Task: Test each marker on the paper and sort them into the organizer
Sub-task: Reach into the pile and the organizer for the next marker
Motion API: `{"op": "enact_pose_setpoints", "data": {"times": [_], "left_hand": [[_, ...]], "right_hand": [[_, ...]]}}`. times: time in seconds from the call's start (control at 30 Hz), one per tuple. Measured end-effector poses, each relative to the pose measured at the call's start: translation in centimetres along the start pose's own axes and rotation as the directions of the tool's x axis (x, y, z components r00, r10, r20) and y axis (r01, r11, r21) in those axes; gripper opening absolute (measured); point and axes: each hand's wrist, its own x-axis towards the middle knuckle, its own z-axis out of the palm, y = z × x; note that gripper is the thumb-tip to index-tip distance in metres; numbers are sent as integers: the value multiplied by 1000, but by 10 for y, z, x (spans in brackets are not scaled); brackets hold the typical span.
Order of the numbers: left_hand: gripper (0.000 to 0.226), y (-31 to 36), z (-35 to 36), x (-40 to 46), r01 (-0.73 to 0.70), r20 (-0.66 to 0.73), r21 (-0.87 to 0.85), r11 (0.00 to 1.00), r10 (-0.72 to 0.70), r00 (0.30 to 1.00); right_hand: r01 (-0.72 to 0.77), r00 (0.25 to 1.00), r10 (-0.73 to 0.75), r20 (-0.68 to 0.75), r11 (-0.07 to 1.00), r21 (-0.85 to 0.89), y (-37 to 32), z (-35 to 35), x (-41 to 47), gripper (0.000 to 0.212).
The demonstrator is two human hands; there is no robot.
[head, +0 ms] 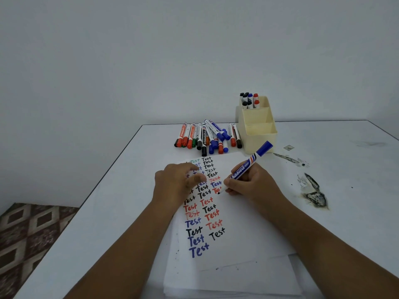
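A white sheet of paper (pixel 244 223) lies in front of me, covered with two columns of the word "Test" in black, red, blue and green. My right hand (pixel 252 182) grips a blue whiteboard marker (pixel 248 165), its cap posted on the far end and its tip touching the paper beside the right column. My left hand (pixel 177 182) rests on the paper's upper left part with relaxed fingers, hiding some of the writing. A pile of several loose markers (pixel 207 137) lies beyond the paper. The cream organizer (pixel 259 134) stands to their right, with several markers (pixel 249 100) upright in its rear compartment.
The white table (pixel 334 190) carries dark peeled or stained patches right of my right hand. More white sheets (pixel 233 281) lie under the top paper. The table's left edge drops to a patterned floor (pixel 28 238). A plain wall stands behind.
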Motion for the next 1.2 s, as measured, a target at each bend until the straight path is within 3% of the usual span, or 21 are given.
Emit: {"op": "enact_pose_setpoints", "data": {"times": [0.27, 0.37, 0.5, 0.67, 0.9, 1.2], "left_hand": [[126, -6, 3, 0, -121, 10, -332, 936, 132, 991], [136, 0, -5, -6, -98, 43, -435, 895, 130, 991], [118, -3, -4, -6, -29, 108, -503, 864, 96, 989], [89, -5, 4, -2, 11, 143, -299, 954, 33, 989], [43, -9, 12, 3, 22, 90, -180, 983, -6, 996], [42, -12, 19, 7, -13, 87, -35, 999, 16, 996]], "right_hand": [[-11, 1000, 11, 8, 999, -41, 0, 1, 2, 37], [-13, 1000, 14, 12, 999, -51, 0, 1, 3, 35], [-15, 1000, 16, 13, 996, -86, 0, 2, 5, 34], [25, 1000, -24, 13, 991, -131, 1, 3, 5, 33], [46, 999, -42, 24, 987, -154, 2, 4, 4, 33], [77, 997, -72, 30, 967, -243, -2, 6, -3, 34]]}}
